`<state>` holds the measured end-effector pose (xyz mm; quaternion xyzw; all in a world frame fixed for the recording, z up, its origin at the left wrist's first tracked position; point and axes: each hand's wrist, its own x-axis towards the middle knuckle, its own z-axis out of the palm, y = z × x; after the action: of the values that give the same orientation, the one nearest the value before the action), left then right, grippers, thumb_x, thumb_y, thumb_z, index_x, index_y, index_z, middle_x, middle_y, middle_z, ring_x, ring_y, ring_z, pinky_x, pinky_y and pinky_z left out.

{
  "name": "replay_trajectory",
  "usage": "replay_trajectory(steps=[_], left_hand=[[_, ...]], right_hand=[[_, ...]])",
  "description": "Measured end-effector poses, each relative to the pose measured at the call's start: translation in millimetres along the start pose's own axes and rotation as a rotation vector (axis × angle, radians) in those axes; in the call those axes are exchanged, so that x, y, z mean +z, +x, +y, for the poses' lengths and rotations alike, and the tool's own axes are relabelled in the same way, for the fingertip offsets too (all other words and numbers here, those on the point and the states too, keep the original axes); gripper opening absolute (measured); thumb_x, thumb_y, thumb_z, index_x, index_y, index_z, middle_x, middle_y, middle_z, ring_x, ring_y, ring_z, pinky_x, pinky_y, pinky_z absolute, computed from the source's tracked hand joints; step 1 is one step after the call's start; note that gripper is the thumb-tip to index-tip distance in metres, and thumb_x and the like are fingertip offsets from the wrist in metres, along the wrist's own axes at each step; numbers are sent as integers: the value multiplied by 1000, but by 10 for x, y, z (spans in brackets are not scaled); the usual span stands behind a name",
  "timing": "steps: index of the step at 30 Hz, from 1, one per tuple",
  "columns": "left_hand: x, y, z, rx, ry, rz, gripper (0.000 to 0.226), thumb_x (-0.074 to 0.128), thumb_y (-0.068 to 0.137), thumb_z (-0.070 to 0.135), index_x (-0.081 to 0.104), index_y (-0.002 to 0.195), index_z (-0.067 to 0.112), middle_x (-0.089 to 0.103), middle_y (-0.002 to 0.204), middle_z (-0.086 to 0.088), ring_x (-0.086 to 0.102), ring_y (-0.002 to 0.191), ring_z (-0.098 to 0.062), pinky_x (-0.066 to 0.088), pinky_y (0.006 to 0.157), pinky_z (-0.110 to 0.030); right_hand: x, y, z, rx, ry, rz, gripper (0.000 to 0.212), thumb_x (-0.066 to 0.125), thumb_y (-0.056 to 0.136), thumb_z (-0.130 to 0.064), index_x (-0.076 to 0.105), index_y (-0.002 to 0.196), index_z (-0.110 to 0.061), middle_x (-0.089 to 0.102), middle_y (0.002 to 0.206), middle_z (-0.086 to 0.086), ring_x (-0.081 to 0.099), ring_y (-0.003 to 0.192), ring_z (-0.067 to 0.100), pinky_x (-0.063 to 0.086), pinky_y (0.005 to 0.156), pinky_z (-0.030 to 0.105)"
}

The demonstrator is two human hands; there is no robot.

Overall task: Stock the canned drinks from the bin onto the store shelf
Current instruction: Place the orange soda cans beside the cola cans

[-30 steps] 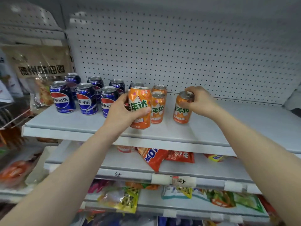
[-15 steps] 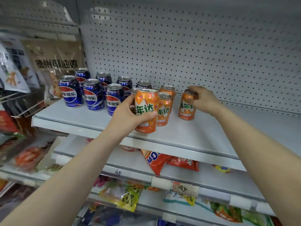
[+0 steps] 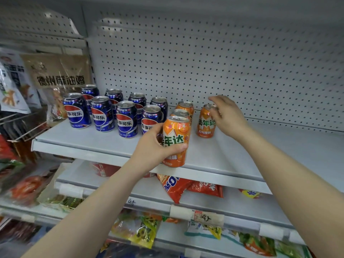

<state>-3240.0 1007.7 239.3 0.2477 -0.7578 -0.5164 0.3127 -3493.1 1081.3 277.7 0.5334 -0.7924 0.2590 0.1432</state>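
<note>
Orange on grey: the left hand (image 3: 151,152) grips the front can (image 3: 176,138) at the front edge of the shelf (image 3: 232,159), fingers clamped round its side. Two more orange cans (image 3: 185,107) line up at its 12 o'clock. At 3 o'clock of that row, the right hand (image 3: 230,118) reaches over the lone can (image 3: 204,125), fingers loosely apart, tips touching its top. Eight blue cola cans (image 3: 126,120) crowd the shelf at 9 o'clock.
</note>
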Motion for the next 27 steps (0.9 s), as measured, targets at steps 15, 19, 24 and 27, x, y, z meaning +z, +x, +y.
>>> replay_trajectory(steps=[15, 19, 24, 27], left_hand=[[535, 196, -16, 360, 411, 71, 58, 69, 78, 53, 61, 127, 23, 59, 118, 6, 57, 104, -7, 46, 92, -24], [259, 454, -94, 560, 691, 307, 47, 75, 80, 22, 61, 125, 13, 56, 125, -7, 49, 119, -25, 36, 103, -30], [179, 653, -107, 578, 927, 185, 65, 79, 72, 10, 55, 132, 6, 55, 132, -13, 49, 123, -34, 40, 104, -40], [169, 686, -99, 556, 959, 133, 68, 80, 67, 6, 55, 131, 5, 57, 130, -14, 51, 120, -34, 40, 103, -38]], right_hand=[[-429, -641, -320, 102, 283, -190, 48, 70, 83, -48, 60, 124, -25, 67, 106, -7, 63, 87, 9, 47, 74, 23], [-429, -505, -222, 91, 150, -143, 54, 68, 85, -43, 54, 133, -26, 67, 121, -2, 62, 107, 18, 45, 81, 26], [-256, -353, -204, 46, 48, -198, 65, 67, 86, -39, 44, 144, -24, 61, 132, 5, 59, 117, 25, 47, 91, 30], [-167, -291, -178, 34, -1, -226, 68, 65, 87, -39, 39, 147, -21, 57, 137, 7, 57, 121, 27, 43, 90, 29]])
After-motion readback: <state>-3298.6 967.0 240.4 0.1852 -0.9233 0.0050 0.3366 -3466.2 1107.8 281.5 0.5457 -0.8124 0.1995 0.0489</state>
